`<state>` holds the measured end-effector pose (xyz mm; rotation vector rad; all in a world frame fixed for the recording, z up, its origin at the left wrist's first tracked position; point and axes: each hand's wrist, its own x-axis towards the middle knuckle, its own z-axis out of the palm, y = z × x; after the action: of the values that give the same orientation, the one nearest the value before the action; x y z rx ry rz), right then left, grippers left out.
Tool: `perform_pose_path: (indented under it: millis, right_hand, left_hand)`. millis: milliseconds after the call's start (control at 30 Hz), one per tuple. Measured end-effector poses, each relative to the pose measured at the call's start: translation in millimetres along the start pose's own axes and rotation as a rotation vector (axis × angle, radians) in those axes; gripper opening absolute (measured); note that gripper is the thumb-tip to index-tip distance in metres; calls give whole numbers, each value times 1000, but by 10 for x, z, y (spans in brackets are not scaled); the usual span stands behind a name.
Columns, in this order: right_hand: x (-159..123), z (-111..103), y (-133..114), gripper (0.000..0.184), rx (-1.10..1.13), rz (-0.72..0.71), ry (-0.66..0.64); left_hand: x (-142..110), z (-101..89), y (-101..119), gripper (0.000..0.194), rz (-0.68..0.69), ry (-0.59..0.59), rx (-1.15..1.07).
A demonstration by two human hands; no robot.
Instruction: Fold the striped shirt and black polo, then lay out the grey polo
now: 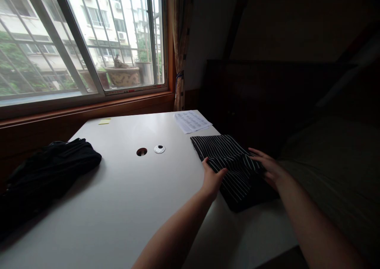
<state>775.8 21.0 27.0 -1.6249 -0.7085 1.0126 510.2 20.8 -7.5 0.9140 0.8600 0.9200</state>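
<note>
A folded black cloth with thin white stripes [228, 158] lies on the right part of the white table [124, 205]. My left hand [213, 178] rests on the cloth's left edge, thumb and fingers pinched on a fold of it. My right hand [267, 166] lies flat on the cloth's right side with the fingers spread and pressed down. Both forearms reach in from the bottom of the picture.
A heap of black clothing [47, 174] sits at the table's left edge. A printed sheet of paper [191, 121] lies at the far right corner, a yellow note [104, 121] at the far edge. A cable hole [141, 151] and its round cap [159, 149] mark the middle. A window with bars is behind.
</note>
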Motion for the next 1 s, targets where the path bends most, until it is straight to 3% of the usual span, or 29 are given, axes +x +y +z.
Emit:
perform_pose_path:
  millis: [133, 233, 333, 433, 567, 733, 833, 900, 1000]
  right_hand:
    - [16, -75, -89, 49, -60, -35, 104]
    - [16, -219, -95, 43, -88, -41, 118]
    - [-32, -320, 30, 39, -136, -37, 85]
    - [-95, -339, 229, 36, -167, -23, 82]
    - [-115, -363, 464, 34, -294, -76, 156]
    - [-87, -438, 621, 36, -784, -413, 276]
    - [-153, -322, 584, 38, -1089, -684, 359]
    - [-254, -134, 518, 40, -1179, -840, 319]
    - [-481, 243, 484, 44, -1202, -976, 105]
  left_hand:
    - [-6, 61, 12, 88, -51, 35, -114]
    - [-66, 25, -6, 76, -120, -15, -96]
    - [-167, -74, -72, 58, -111, -118, 120]
    - [-257, -193, -122, 41, -7, -217, 411]
    - [-340, -301, -97, 38, 151, -346, 673]
    - [-536, -298, -63, 39, 306, -473, 963]
    - [-729, -226, -69, 40, 393, -515, 1192]
    - [-864, -182, -71, 42, 408, -539, 1344]
    - [-1035, -188, -59, 43, 433, -608, 1482]
